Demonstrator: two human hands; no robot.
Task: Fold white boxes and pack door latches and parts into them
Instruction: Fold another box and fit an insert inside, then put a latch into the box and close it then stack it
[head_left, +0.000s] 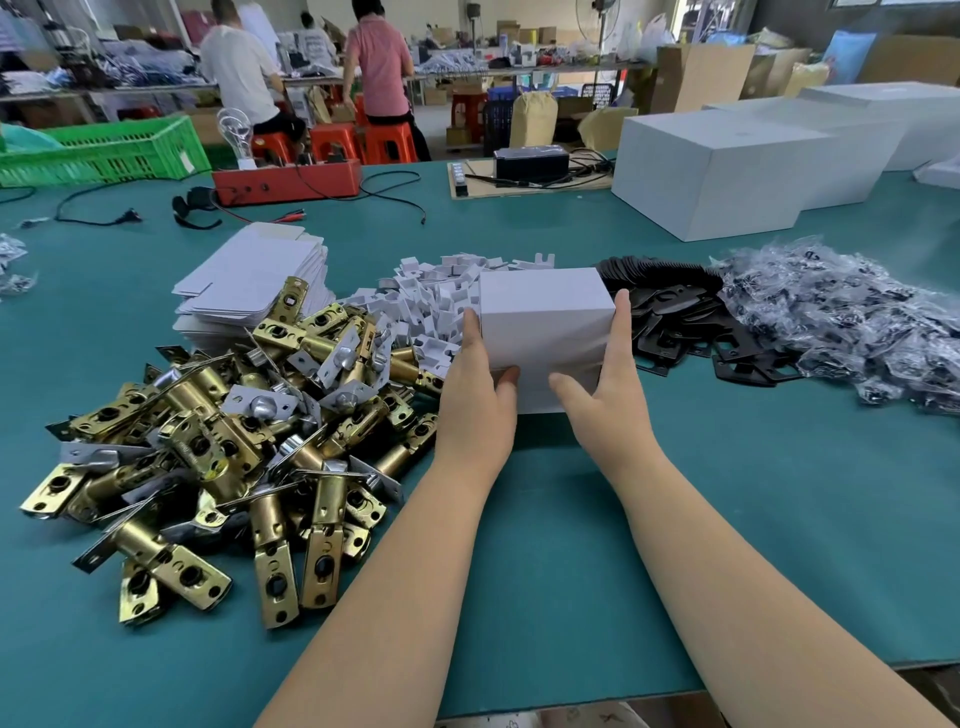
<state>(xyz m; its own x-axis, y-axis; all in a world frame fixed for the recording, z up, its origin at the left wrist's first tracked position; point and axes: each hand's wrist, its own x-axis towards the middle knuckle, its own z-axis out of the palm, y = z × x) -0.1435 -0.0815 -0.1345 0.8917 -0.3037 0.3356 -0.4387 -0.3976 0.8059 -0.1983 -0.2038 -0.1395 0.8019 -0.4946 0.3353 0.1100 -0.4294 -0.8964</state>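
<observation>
**Light card box, held by its sides**

Left hand (475, 400) and right hand (605, 395) grasp the white box (543, 322) at table centre. Thin card: light, crushable, so grip the edges. Brass latches (218, 441) at 9 o'clock look heavy, rigid.

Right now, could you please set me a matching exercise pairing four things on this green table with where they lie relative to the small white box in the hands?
Things:
1. brass door latches
2. black plates
3. flat box blanks
4. large white cartons

Places:
A. far right, behind the small white box
B. directly right of it
C. near left, in a heap
D. far left, stacked

Pairs: 1-C, 2-B, 3-D, 4-A
</observation>
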